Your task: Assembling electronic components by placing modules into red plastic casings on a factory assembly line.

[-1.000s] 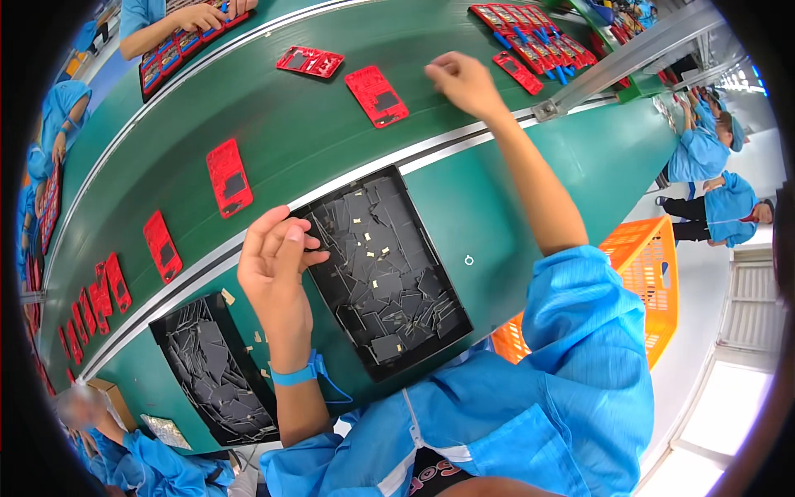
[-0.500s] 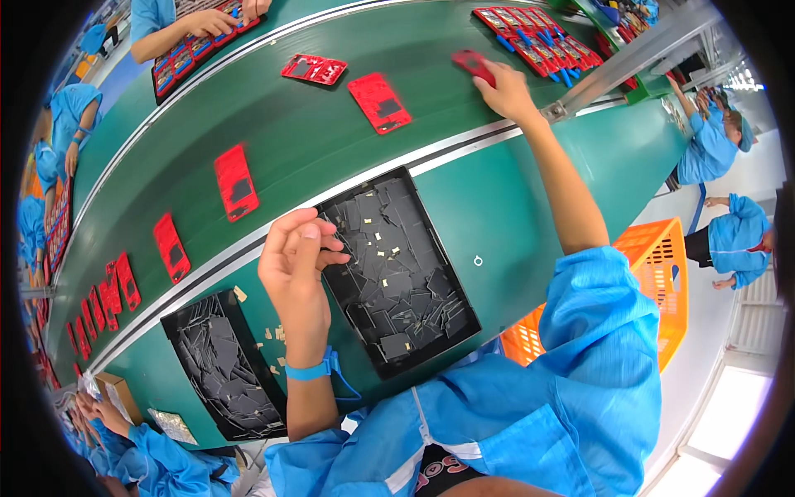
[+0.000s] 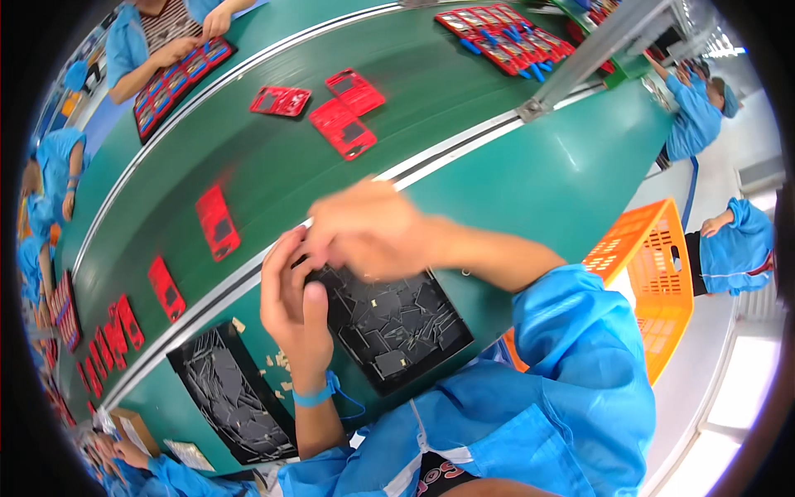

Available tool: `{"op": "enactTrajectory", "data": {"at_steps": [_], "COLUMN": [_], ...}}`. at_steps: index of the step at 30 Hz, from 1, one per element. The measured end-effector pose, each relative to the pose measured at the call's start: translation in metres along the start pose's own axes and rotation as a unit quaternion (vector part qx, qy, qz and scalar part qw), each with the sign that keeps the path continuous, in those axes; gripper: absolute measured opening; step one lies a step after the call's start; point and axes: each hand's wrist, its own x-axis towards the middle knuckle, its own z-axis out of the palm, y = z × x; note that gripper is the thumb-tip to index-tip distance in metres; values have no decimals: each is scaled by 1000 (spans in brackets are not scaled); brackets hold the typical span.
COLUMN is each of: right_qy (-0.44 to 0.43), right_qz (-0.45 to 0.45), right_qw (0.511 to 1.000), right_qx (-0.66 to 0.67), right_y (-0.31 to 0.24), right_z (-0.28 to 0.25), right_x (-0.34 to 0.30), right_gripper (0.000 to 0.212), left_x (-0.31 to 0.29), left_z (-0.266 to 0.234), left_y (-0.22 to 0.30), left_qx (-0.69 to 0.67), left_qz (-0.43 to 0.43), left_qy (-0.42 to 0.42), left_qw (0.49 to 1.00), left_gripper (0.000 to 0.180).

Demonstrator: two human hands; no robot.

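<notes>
The fingers (image 3: pixel 286 273) of the left hand (image 3: pixel 290 311) are curled partway, thumb up beside them, at the upper left corner of a black tray (image 3: pixel 397 327); whether they pinch anything cannot be told, since the other hand covers the spot. The right hand (image 3: pixel 368 232) is blurred, just above and against the left one in the middle of the frame, fingers bent toward the left fingertips; its grip cannot be made out either. A blue band (image 3: pixel 316 396) circles the left wrist.

The black tray lies on the green counter (image 3: pixel 538 178) right under both hands, at centre, filled with loose dark flat pieces. A second black tray (image 3: pixel 228 406) of similar pieces sits to the lower left, near but apart from the first, with small tan scraps (image 3: pixel 277 363) scattered between them.

Beyond a pale rail, the darker green belt (image 3: pixel 273 174) runs from lower left to upper right. On it lie red flat parts (image 3: pixel 218 222), singly at left centre and three close together (image 3: pixel 331 108) near the top centre. An orange crate (image 3: pixel 654 273) stands at the right of the frame, beside the blue sleeve (image 3: pixel 580 364). Other people in blue coats work at the upper left and far right edges.
</notes>
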Motion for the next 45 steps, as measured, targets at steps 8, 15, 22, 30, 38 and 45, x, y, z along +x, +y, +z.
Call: {"op": "enactTrajectory", "data": {"at_steps": [8, 15, 22, 30, 38, 45], "right_qy": [-64, -244, -285, -278, -332, -376], "right_qz": [67, 73, 205, 314, 203, 160], "right_qw": [983, 939, 903, 853, 844, 823], "right_qx": [160, 231, 246, 310, 369, 394], "right_y": [-16, -23, -38, -47, -25, -9], "right_z": [43, 30, 20, 18, 11, 7], "right_x": [0, 19, 18, 24, 17, 14], "right_gripper": [67, 110, 140, 150, 151, 155], "left_x": [3, -6, 0, -9, -10, -8], "left_z": [4, -27, -29, -28, -32, -37], "left_y": [1, 34, 22, 23, 35, 20], "left_qx": [5, 304, 201, 90, 7, 115], "left_qz": [69, 73, 233, 200, 36, 196], "left_qy": [57, -16, -14, 47, -87, -43], "left_qw": [996, 950, 951, 975, 995, 973], "left_gripper": [69, 11, 17, 8, 13, 19]}}
